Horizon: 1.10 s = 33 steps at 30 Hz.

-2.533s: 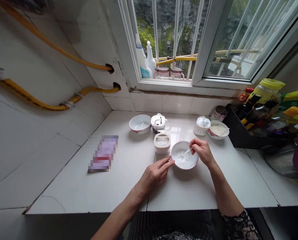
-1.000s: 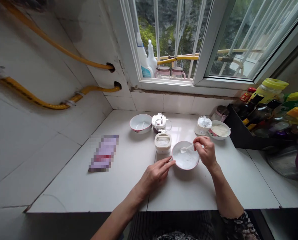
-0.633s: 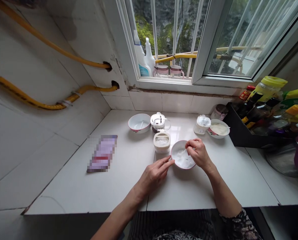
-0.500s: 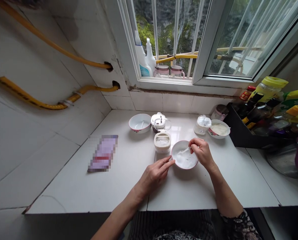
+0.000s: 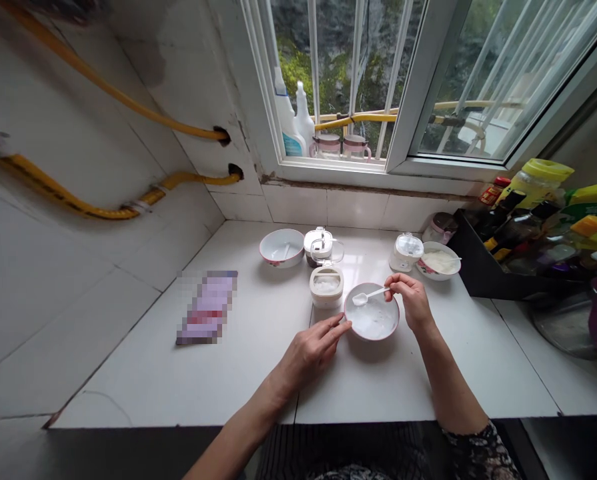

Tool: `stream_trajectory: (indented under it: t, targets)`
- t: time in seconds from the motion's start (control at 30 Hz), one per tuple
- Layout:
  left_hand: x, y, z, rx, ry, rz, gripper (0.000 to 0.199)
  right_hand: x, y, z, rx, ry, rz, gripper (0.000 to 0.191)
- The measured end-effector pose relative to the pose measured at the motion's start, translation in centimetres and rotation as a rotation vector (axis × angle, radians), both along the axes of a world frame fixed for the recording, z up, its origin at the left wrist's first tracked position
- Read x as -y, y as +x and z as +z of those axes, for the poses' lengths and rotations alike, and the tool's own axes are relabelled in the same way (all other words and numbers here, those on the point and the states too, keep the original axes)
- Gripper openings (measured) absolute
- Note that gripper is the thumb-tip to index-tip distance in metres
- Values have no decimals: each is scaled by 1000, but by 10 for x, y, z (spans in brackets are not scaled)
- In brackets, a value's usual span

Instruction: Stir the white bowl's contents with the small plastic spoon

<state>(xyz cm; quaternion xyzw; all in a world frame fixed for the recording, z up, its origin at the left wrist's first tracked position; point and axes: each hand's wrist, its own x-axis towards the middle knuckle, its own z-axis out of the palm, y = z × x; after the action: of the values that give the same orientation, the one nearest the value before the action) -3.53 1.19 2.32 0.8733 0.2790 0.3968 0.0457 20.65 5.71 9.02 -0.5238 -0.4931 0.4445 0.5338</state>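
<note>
My right hand [image 5: 409,299] pinches the handle of a small white spoon [image 5: 373,294], whose head hangs over the far left part of a white bowl with a pinkish rim [image 5: 373,338]. Some white, powdery-looking stuff [image 5: 371,323] lies in that bowl. Fingers stretched out, my left hand [image 5: 314,348] touches the bowl's left rim with its fingertips. Just behind stands a cream seasoning jar [image 5: 327,300] with its lid up and white contents showing. A second seasoning jar with a white lid [image 5: 318,244] is behind it, beside another white bowl [image 5: 281,248] with a spoon inside.
At the right back are a lidded jar [image 5: 407,253] and a bowl of pale contents [image 5: 438,261]. A black box of bottles [image 5: 493,270] stands against the wall. A blurred purple packet [image 5: 209,307] lies on the left of the white counter [image 5: 143,373].
My right hand has lifted the spoon out of the white contents and turned it more level above the bowl. The left hand stays at the rim.
</note>
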Motion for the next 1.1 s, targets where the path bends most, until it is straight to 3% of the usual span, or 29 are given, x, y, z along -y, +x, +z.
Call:
stream_trajectory:
  t: [0.2,0.37,0.47,0.53,0.63,0.83,0.97,1.1]
  targets:
    - [-1,0,-1,8,-2,2,43,5,-27,0,63,223,-25,14]
    - [0,0,-3,2,-12,9,44,11,-43,-1,559,639,28,13]
    - [0,-1,-4,-1,-15,11,44,12,-40,0,665,784,13,18]
    - [0,-1,-4,-2,-20,7,46,14,-32,2,602,733,-71,16]
    - [0,-2,-4,-2,-31,6,48,15,-15,4,482,536,-150,15]
    - [0,-2,-2,-3,-33,-7,47,11,11,3,602,360,-58,17]
    - [0,-2,-3,-2,-35,-3,49,11,5,2,677,326,70,19]
    - [0,-3,-4,5,-32,-1,49,13,-3,3,622,269,148,20]
